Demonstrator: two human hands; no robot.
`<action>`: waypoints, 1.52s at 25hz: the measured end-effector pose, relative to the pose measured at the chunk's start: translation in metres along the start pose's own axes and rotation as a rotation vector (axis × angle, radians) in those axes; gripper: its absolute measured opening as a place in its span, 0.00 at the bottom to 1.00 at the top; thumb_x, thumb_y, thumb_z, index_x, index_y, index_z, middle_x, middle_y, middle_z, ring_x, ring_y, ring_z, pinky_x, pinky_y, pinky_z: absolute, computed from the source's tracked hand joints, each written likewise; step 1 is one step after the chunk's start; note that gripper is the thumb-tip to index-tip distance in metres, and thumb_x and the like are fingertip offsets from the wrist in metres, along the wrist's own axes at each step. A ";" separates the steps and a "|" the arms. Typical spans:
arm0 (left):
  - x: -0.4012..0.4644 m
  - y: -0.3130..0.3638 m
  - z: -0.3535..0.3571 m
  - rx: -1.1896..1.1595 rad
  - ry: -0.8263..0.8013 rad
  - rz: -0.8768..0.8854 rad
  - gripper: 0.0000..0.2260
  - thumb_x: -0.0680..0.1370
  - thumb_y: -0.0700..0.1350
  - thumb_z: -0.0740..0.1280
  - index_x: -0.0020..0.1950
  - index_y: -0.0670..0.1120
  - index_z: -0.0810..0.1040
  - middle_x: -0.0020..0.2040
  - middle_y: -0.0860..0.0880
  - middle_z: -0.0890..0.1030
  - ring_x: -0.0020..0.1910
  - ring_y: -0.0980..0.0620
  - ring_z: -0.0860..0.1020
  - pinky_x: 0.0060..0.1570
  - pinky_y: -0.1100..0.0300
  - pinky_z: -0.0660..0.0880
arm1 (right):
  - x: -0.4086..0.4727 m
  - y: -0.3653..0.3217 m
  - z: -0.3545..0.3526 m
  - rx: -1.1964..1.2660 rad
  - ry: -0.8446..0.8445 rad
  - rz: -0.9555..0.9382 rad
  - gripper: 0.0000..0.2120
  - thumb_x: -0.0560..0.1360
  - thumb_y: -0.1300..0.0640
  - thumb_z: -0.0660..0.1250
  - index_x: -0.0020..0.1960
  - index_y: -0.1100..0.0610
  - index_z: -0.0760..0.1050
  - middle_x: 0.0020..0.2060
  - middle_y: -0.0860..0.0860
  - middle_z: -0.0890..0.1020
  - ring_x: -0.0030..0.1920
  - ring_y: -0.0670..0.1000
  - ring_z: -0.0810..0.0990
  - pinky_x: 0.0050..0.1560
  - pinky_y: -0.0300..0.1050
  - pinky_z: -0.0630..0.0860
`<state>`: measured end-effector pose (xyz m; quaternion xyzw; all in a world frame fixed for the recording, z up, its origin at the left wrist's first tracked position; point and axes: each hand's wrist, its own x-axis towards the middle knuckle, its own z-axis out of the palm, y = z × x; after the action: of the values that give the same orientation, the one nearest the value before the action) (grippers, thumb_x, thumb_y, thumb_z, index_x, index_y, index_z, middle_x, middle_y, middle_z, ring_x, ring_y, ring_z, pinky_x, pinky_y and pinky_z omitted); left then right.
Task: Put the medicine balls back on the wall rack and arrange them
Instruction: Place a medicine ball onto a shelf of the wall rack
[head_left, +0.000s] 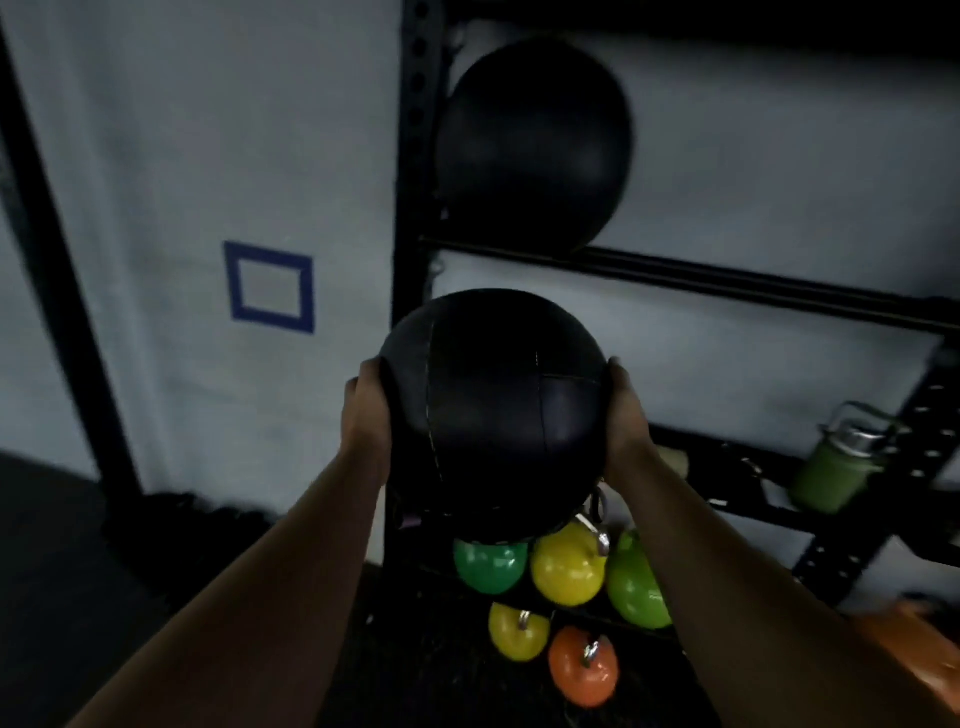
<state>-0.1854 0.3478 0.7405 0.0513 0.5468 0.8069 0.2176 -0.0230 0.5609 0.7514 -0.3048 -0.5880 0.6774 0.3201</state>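
Note:
I hold a black stitched medicine ball (493, 410) out in front of me at mid-frame. My left hand (366, 410) presses its left side and my right hand (626, 415) presses its right side. A second black medicine ball (535, 140) rests on the upper rail of the black wall rack (727, 283), above and slightly right of the held ball. The held ball hangs in front of the rack's left upright (418, 156), below that upper rail.
Coloured kettlebells stand low under the ball: green (488, 566), yellow (569, 569), lime (636, 587), a smaller yellow (517, 631) and orange (584, 670). A green bottle (836, 467) sits on the rack at right. A blue tape square (270, 286) marks the white wall.

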 end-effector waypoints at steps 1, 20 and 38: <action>-0.010 0.015 0.018 0.022 -0.090 0.062 0.45 0.64 0.73 0.64 0.74 0.47 0.76 0.71 0.40 0.79 0.70 0.36 0.77 0.74 0.39 0.71 | -0.002 -0.021 -0.012 0.062 0.020 -0.028 0.39 0.76 0.28 0.59 0.76 0.55 0.72 0.71 0.59 0.78 0.70 0.63 0.78 0.74 0.62 0.72; 0.001 0.106 0.379 -0.015 -0.415 0.553 0.44 0.65 0.74 0.72 0.77 0.55 0.71 0.67 0.50 0.81 0.65 0.47 0.81 0.67 0.44 0.77 | 0.145 -0.264 -0.228 0.256 0.088 -0.493 0.39 0.73 0.27 0.60 0.75 0.49 0.73 0.69 0.57 0.81 0.67 0.61 0.81 0.71 0.63 0.75; 0.167 0.106 0.507 0.394 -0.302 0.824 0.33 0.73 0.71 0.67 0.77 0.65 0.70 0.78 0.55 0.67 0.80 0.50 0.64 0.79 0.42 0.64 | 0.357 -0.305 -0.214 -0.054 0.158 -0.785 0.16 0.83 0.44 0.63 0.67 0.47 0.79 0.66 0.52 0.81 0.65 0.51 0.80 0.69 0.50 0.76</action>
<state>-0.2047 0.8196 1.0119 0.4204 0.5858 0.6905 -0.0572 -0.0488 1.0044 1.0144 -0.1164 -0.6509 0.4623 0.5909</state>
